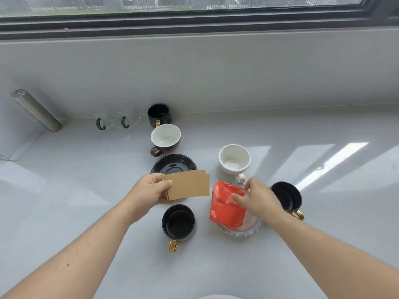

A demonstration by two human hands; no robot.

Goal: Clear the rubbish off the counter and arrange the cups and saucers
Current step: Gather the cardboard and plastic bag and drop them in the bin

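Observation:
My left hand [151,188] holds a flat brown cardboard cup sleeve [187,185] above a black saucer [172,165]. My right hand [257,197] pinches a red wrapper [224,208] that lies on a clear glass saucer [241,230]. A black cup with a gold handle [178,223] stands in front between my arms. Another black cup [287,196] is partly hidden behind my right hand. A white cup [234,159] and a brown cup with a white inside [165,137] stand further back.
At the back wall stand a dark mug [158,114] and two clear glass cups with green handles [117,121]. A metal cylinder [35,110] leans at the far left. The window sill runs above the grey counter [323,212].

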